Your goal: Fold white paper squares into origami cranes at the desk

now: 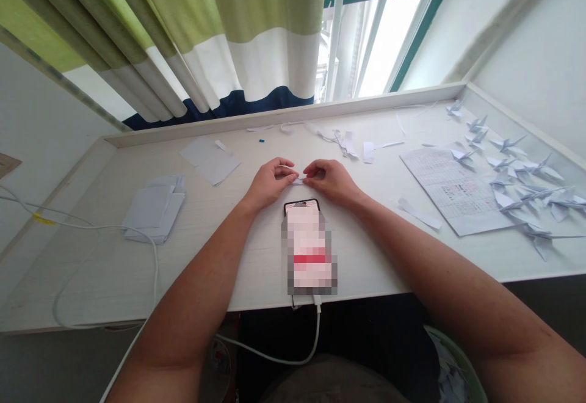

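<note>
My left hand point(271, 183) and my right hand point(330, 180) meet over the middle of the pale desk point(238, 256). Both pinch one small piece of white folded paper point(299, 179) that lies on the desk between their fingertips. Most of the paper is hidden by the fingers. Just in front of the hands lies a phone point(308, 247), screen up, with a white charging cable point(302, 354) plugged into its near end.
A stack of white paper squares point(153, 209) sits at the left, with loose sheets point(210, 160) behind it. A printed sheet point(455, 190) and several folded paper cranes point(517, 177) fill the right side. Paper scraps point(348, 143) lie near the window. A white cable point(91, 232) loops at left.
</note>
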`<move>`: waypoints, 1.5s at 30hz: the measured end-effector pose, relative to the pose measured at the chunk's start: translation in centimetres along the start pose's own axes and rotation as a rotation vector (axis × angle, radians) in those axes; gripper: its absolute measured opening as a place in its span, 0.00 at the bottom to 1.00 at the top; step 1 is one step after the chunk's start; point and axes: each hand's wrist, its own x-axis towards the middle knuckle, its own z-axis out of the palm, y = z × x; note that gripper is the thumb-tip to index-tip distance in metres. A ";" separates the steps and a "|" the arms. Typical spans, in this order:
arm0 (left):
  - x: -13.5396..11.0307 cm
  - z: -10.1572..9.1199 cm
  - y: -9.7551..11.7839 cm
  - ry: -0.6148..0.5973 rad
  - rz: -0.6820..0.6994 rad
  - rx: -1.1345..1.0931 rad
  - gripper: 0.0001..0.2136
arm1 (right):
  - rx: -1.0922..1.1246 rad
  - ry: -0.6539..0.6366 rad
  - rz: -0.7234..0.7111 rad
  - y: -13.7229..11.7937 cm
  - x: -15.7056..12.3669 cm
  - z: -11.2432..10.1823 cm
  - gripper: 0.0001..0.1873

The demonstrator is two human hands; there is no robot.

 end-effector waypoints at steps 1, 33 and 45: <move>0.0 0.0 -0.1 -0.003 0.012 0.020 0.13 | 0.000 0.000 0.000 0.0 0.0 0.0 0.05; -0.8 1.0 0.6 0.049 0.152 0.578 0.07 | -0.039 0.020 -0.023 0.5 -0.3 0.1 0.09; -0.8 1.4 1.5 0.073 0.018 -0.144 0.21 | 0.267 0.077 -0.014 -0.2 -0.8 -0.6 0.14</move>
